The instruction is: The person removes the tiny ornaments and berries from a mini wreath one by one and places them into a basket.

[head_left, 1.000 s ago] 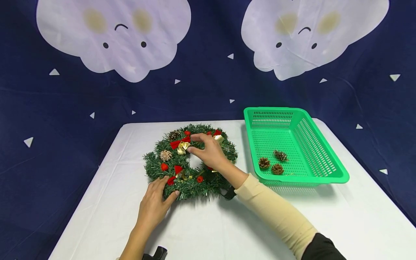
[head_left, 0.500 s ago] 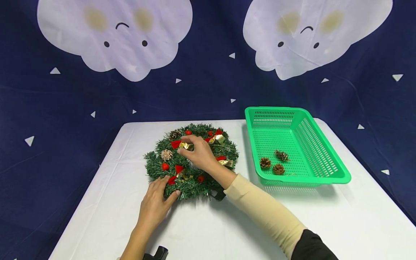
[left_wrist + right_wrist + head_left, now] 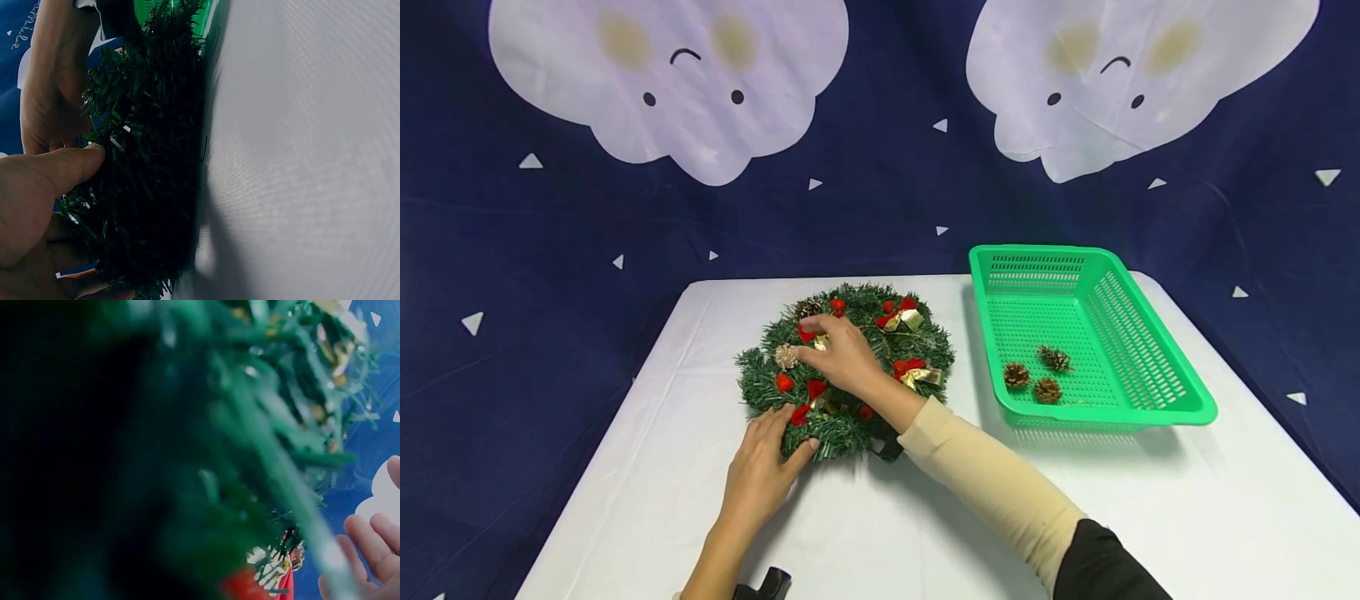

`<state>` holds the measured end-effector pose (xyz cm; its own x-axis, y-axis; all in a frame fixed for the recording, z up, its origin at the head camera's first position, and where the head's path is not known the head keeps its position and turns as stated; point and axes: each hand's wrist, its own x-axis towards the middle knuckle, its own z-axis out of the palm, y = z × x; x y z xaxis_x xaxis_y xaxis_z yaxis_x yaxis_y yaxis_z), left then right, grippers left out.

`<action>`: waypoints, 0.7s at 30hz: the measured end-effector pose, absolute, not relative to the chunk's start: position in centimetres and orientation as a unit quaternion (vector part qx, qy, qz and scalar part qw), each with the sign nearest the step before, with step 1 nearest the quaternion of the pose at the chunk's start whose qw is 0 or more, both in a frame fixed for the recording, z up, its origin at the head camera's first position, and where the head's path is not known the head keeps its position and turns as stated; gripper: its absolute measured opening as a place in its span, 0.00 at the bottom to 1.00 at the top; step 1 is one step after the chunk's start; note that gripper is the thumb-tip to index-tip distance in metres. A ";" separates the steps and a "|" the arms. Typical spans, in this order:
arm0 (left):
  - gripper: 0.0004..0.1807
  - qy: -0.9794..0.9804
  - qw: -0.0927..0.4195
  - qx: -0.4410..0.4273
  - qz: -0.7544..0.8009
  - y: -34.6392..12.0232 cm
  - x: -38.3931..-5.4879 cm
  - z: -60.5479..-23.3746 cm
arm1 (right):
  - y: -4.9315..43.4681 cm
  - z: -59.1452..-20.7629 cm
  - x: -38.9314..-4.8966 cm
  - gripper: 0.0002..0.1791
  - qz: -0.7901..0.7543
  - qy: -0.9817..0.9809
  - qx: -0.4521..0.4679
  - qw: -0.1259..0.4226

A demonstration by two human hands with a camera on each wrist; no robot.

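Note:
A green tinsel Christmas wreath [image 3: 850,433] lies on the table, decorated with red and gold bows, red berries and pine cones. My left hand [image 3: 760,467] rests on its near left edge, the thumb [image 3: 78,165] straight against the tinsel in the left wrist view. Over the wreath's left half is my right hand [image 3: 842,358], thumb and forefinger apart and nothing seen between them. Its thumb tip is beside a pale pine cone [image 3: 786,357]; whether they touch I cannot tell. The hand partly covers a red and gold bow [image 3: 806,335]. Blurred tinsel fills most of the right wrist view.
A green plastic basket [image 3: 1097,416] stands right of the wreath, with several brown pine cones [image 3: 1047,390] in its near left corner. White cloth covers the table [image 3: 880,533]. Behind it hangs a dark blue backdrop [image 3: 880,217] with pale clouds.
My right hand has moved left across the wreath, from the red and gold bow towards the pale pine cone, uncovering a bow at the right. The left hand has stayed in place.

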<state>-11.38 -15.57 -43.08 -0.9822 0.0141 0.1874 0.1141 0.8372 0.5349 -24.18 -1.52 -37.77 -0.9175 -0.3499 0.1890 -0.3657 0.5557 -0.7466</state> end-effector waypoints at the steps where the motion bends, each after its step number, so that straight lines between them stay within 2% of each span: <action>1: 0.37 -0.955 0.087 -0.033 -0.283 -15.6 -11.4 -43.1 | -1.6 -37.8 -24.2 0.25 0.424 -0.883 0.203 0.008; 21: 0.36 -0.954 0.100 -0.038 -0.281 -15.4 -11.4 -43.0 | -3.8 -38.4 -25.2 0.26 0.375 -0.900 0.222 -0.011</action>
